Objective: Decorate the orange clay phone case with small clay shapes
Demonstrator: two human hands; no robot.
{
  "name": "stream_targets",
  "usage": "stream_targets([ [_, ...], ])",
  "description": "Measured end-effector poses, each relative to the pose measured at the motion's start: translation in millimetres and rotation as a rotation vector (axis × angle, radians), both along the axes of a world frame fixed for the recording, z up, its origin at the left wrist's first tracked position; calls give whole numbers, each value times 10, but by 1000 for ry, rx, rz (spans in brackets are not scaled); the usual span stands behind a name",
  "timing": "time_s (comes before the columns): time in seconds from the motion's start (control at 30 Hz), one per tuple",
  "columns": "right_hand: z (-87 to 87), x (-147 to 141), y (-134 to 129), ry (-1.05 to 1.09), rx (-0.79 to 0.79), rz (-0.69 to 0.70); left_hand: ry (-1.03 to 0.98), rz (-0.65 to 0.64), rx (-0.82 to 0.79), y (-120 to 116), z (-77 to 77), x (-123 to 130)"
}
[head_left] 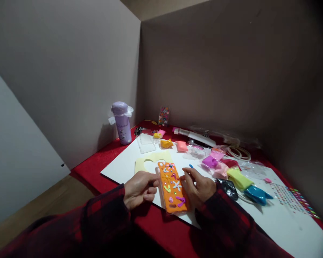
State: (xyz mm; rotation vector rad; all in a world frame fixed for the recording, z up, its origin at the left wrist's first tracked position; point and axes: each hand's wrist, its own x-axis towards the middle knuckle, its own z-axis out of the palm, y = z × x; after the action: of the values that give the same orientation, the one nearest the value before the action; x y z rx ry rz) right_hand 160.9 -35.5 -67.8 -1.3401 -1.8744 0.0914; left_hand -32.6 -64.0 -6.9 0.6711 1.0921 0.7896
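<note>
An orange phone case (171,190) covered with small clay shapes, among them a white starfish, bunnies and a flower, is between my two hands near the front edge of the white board (121,168). My left hand (142,188) is closed, its thumb and forefinger meeting the case's left edge. At the other side my right hand (199,184) has its fingers curled close to the right edge; whether a tiny piece sits in them is hidden. Just behind the case lies a pale yellow paper (141,163) with a cut-out.
A purple bottle (122,125) stands at the back left, near an empty clear case (146,143). Clay packets, including an orange one (166,143) and a blue one (258,195), lie behind and to the right. A gem sheet (288,197) is at far right; grey panels enclose the table.
</note>
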Motion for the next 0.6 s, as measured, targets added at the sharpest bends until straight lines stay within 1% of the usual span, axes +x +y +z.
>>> stream_targets([
  [0.2,-15,-9,28,56,-37,5,26,18,184,60,8,95],
  [0.27,-14,-9,35,69,-56,5,19,12,213,84,-24,126],
  [0.37,-11,-2,44,90,-82,14,-4,8,236,139,-114,152],
  [0.47,-3,14,50,140,-98,26,-35,25,277,194,-168,130],
  [0.53,11,27,53,207,-101,39,-62,35,328,228,-139,86],
  [0.6,28,40,58,295,-102,53,-94,29,394,277,-60,30],
])
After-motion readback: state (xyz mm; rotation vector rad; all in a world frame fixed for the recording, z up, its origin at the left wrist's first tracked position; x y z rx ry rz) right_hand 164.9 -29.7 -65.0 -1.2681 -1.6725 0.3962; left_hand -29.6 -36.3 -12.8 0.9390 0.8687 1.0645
